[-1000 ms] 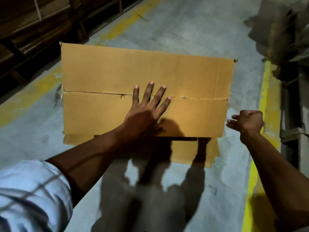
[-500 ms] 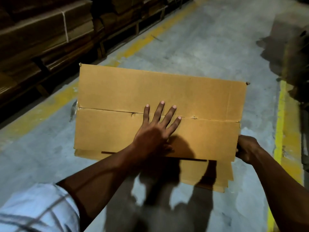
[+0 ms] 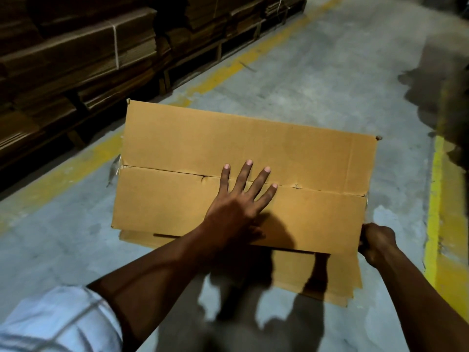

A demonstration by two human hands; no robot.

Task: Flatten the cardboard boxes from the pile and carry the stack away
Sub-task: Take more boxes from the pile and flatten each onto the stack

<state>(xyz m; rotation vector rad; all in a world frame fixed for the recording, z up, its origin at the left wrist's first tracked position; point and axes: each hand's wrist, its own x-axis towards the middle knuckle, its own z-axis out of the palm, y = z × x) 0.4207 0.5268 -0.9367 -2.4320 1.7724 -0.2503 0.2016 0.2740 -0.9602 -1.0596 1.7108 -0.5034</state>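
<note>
A stack of flattened brown cardboard boxes [image 3: 253, 148] is held above the concrete floor in the middle of the head view. The top sheet has a seam running across its middle. My left hand [image 3: 236, 207] lies flat on top of it, fingers spread straight over the seam. My right hand [image 3: 375, 242] grips the stack's near right corner, fingers curled round the edge. Lower sheets [image 3: 330, 275] stick out at the near right side, partly in shadow.
Bundled flat cardboard on wooden pallets [image 3: 76, 59] lines the left side behind a yellow floor line [image 3: 228, 69]. Another yellow line [image 3: 435, 212] runs along the right, with dark shapes [image 3: 451, 85] beyond it. Grey concrete aisle [image 3: 317, 59] stretches ahead.
My right hand, free beside the stack a second ago, has taken hold of its near right corner. The view has tilted up along the aisle; the left hand stays flat on top.
</note>
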